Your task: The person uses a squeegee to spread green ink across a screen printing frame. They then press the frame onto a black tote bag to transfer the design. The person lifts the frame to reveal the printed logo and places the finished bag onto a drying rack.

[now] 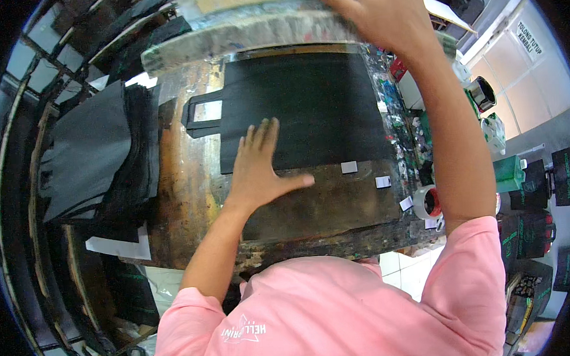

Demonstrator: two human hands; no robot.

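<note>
A black fabric bag (pixel 313 105) lies flat on the stained worktable (pixel 188 183), its loop handle (pixel 198 126) pointing left. My left hand (pixel 253 160) is over the bag's near left corner, fingers spread and thumb stretched to the right; whether it presses on the fabric I cannot tell. At the top of the view my right hand (pixel 389 14) grips the edge of a paint-smeared frame (pixel 245 39), which is blurred and appears raised along the bag's far side. The fingertips of that hand are partly hidden at the upper edge.
A stack of black bags (pixel 90 156) sits at the left. Small white tabs (pixel 349 167) are stuck to the table near the bag. A tape roll (pixel 427 202), a green bottle (pixel 509 174) and a metal can (pixel 482 94) stand on the right. Racks (pixel 11 128) line the left side.
</note>
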